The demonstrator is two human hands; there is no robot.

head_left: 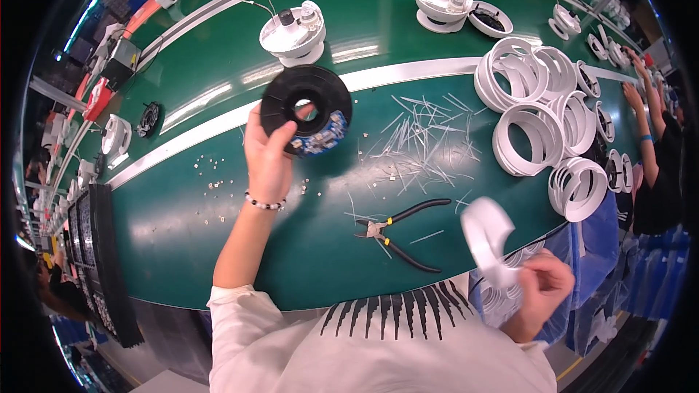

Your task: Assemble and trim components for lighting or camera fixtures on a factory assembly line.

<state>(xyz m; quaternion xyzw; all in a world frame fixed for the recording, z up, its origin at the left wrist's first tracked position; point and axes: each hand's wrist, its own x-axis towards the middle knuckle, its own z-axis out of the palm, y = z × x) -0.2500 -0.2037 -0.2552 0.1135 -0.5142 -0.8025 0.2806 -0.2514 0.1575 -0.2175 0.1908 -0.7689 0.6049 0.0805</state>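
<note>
Green belt bench [218, 240], black pliers [404, 233], white rings [542, 127], cut tie scraps [422, 135]

Bright overhead light, glare streaks on green belt [218, 94]; fisheye rim dark, white ring [486, 236] motion-blurred.

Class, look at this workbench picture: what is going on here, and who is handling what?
A person at a green assembly bench holds a black ring-shaped part with a blue circuit board up in the left hand. The right hand holds a white plastic ring, blurred, near the bench edge. Black-handled cutting pliers lie between the hands, beside clipped white strips. More white rings are piled to the right.
</note>
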